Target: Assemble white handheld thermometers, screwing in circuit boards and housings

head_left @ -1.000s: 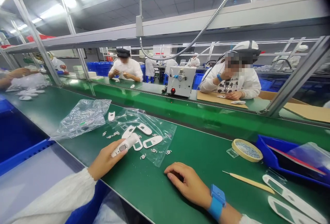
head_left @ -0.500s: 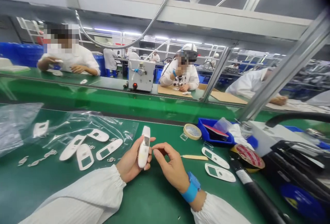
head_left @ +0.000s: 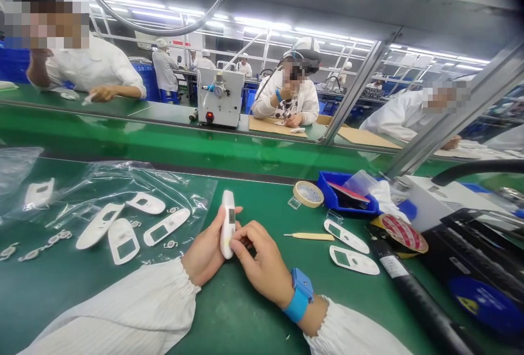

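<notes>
A white handheld device [head_left: 226, 225] with a small dark screen stands nearly upright in my left hand [head_left: 204, 254], whose fingers wrap round its back. Against its lower right edge rest the bent thumb and forefinger of my right hand [head_left: 262, 262]; whether something small is pinched there is hidden. A blue band [head_left: 299, 301] circles my right wrist. Left of my hands, several white shells such as this one [head_left: 166, 227] lie on clear plastic, with small white parts [head_left: 54, 239] near them. Two more shells [head_left: 354, 260] lie on the right.
On the green bench [head_left: 229, 322], a wooden-handled tool [head_left: 313, 236], a tape roll [head_left: 308, 194], a blue bin [head_left: 347, 198] and red-white tape [head_left: 403, 233] sit to the right, beside a thick black tube [head_left: 421, 303]. People in white work across the bench, near a boxy machine [head_left: 221, 98].
My right hand has moved in to touch the device, which is turned more edge-on. The camera view has tilted and shifted. The person at far left has raised one hand.
</notes>
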The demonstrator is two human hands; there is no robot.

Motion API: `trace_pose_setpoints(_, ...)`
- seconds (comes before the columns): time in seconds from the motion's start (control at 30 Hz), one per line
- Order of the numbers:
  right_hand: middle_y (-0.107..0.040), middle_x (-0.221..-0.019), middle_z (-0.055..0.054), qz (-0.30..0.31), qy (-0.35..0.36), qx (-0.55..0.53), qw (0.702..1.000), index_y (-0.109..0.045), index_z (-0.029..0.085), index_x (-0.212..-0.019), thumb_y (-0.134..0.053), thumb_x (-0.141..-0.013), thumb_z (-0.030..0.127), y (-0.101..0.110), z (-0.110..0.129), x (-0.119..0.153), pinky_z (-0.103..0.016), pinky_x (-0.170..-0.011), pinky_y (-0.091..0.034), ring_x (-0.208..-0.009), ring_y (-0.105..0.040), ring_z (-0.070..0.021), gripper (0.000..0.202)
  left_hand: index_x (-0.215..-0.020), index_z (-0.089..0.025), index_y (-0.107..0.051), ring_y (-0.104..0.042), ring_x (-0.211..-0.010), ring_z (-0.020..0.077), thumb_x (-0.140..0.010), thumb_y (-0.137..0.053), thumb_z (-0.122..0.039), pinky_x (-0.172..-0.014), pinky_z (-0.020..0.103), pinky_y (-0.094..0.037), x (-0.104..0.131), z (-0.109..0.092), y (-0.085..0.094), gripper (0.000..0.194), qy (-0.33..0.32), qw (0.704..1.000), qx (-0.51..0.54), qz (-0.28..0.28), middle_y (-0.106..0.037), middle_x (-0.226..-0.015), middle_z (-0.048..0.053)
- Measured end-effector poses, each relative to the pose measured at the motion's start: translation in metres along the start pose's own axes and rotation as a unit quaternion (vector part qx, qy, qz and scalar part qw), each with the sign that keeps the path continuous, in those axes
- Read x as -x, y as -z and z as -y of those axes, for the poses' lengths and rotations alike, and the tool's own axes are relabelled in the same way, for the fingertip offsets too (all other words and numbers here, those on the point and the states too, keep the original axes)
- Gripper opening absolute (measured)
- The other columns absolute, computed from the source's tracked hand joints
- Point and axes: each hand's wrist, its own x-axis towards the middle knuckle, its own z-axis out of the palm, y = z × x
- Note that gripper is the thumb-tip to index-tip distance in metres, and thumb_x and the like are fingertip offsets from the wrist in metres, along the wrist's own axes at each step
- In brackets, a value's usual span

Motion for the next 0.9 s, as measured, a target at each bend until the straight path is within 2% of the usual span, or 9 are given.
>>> trace_pose_setpoints(0.1, -0.050, -0.074, -0.002, 0.005, 0.021, 0.023, 1.000, -0.050, 0.019, -0.075, -0.046, -0.083, 0.019, 0.000, 0.002, 0.001, -0.028, -0.065, -0.039, -0.072, -0.046, -0.0143, 0.009, -0.108, -0.016, -0.053, -0.048, -0.060, 0.0096, -0.083, -0.043, -0.045, -0.060, 0.022, -0.043, 0.000, 0.000, 0.003, 0.039, -0.006, 1.000, -0.017, -0.003, -0.050, -0.067, 0.000)
trace_pose_setpoints(0.23, -0.052, -0.074, -0.003, 0.059, 0.123, 0.048, 0.989, -0.049, 0.018, -0.075, -0.044, -0.084, 0.020, 0.000, 0.015, 0.009, -0.029, -0.065, -0.037, -0.073, -0.045, -0.0148, 0.009, -0.105, -0.014, -0.054, -0.049, -0.059, 0.0096, -0.084, -0.042, -0.044, -0.055, 0.022, -0.043, -0.004, -0.004, 0.006, 0.038, -0.005, 0.999, -0.026, -0.039, -0.052, -0.071, 0.002)
trace_pose_setpoints(0.3, -0.053, -0.074, -0.003, 0.088, 0.158, 0.036, 0.983, -0.049, 0.018, -0.076, -0.046, -0.082, 0.019, 0.000, 0.022, 0.014, -0.028, -0.065, -0.037, -0.071, -0.045, -0.0143, 0.007, -0.105, -0.013, -0.055, -0.049, -0.058, 0.0098, -0.085, -0.040, -0.044, -0.055, 0.022, -0.043, -0.006, -0.007, 0.007, 0.040, -0.005, 0.999, -0.020, -0.035, -0.052, -0.072, 0.003)
trace_pose_setpoints(0.37, -0.054, -0.073, -0.003, 0.103, 0.159, 0.020, 0.982, -0.050, 0.019, -0.075, -0.048, -0.080, 0.018, 0.002, 0.026, 0.017, -0.028, -0.065, -0.038, -0.071, -0.046, -0.0142, 0.006, -0.105, -0.012, -0.055, -0.050, -0.058, 0.0102, -0.085, -0.038, -0.045, -0.055, 0.022, -0.044, -0.007, -0.010, 0.007, 0.042, -0.005, 1.000, -0.016, -0.022, -0.053, -0.072, 0.004)
trace_pose_setpoints(0.47, -0.054, -0.073, -0.003, 0.088, 0.112, -0.015, 0.990, -0.052, 0.020, -0.073, -0.049, -0.078, 0.018, 0.004, 0.025, 0.016, -0.029, -0.066, -0.039, -0.072, -0.047, -0.0147, 0.006, -0.105, -0.012, -0.055, -0.052, -0.061, 0.0112, -0.085, -0.037, -0.045, -0.056, 0.023, -0.045, -0.006, -0.012, 0.007, 0.042, -0.002, 1.000, -0.017, -0.015, -0.055, -0.073, 0.005)
trace_pose_setpoints(0.6, -0.051, -0.068, 0.000, 0.023, -0.017, -0.111, 0.993, -0.051, 0.019, -0.070, -0.050, -0.079, 0.026, 0.006, 0.015, 0.007, -0.027, -0.061, -0.040, -0.064, -0.046, -0.0124, 0.011, -0.105, -0.013, -0.055, -0.054, -0.061, 0.0129, -0.085, -0.037, -0.045, -0.057, 0.025, -0.046, -0.005, -0.011, 0.006, 0.041, 0.007, 1.000, -0.011, -0.018, -0.058, -0.074, 0.005)
trace_pose_setpoints(0.73, -0.051, -0.067, 0.001, -0.015, -0.151, -0.215, 0.965, -0.051, 0.018, -0.070, -0.054, -0.075, 0.038, 0.007, 0.003, -0.003, -0.025, -0.060, -0.039, -0.062, -0.045, -0.0110, 0.020, -0.104, -0.014, -0.054, -0.054, -0.060, 0.0130, -0.084, -0.041, -0.044, -0.054, 0.025, -0.045, -0.006, -0.010, 0.009, 0.038, 0.000, 1.000, -0.008, -0.008, -0.058, -0.073, 0.004)
trace_pose_setpoints(0.9, -0.049, -0.063, 0.003, -0.034, -0.216, -0.281, 0.934, -0.053, 0.018, -0.070, -0.060, -0.069, 0.042, 0.007, -0.006, -0.008, -0.024, -0.056, -0.035, -0.057, -0.042, -0.0095, 0.026, -0.103, -0.013, -0.054, -0.054, -0.061, 0.0131, -0.085, -0.041, -0.042, -0.054, 0.024, -0.044, -0.006, -0.010, 0.010, 0.036, -0.002, 1.000, -0.004, 0.005, -0.057, -0.072, 0.005)
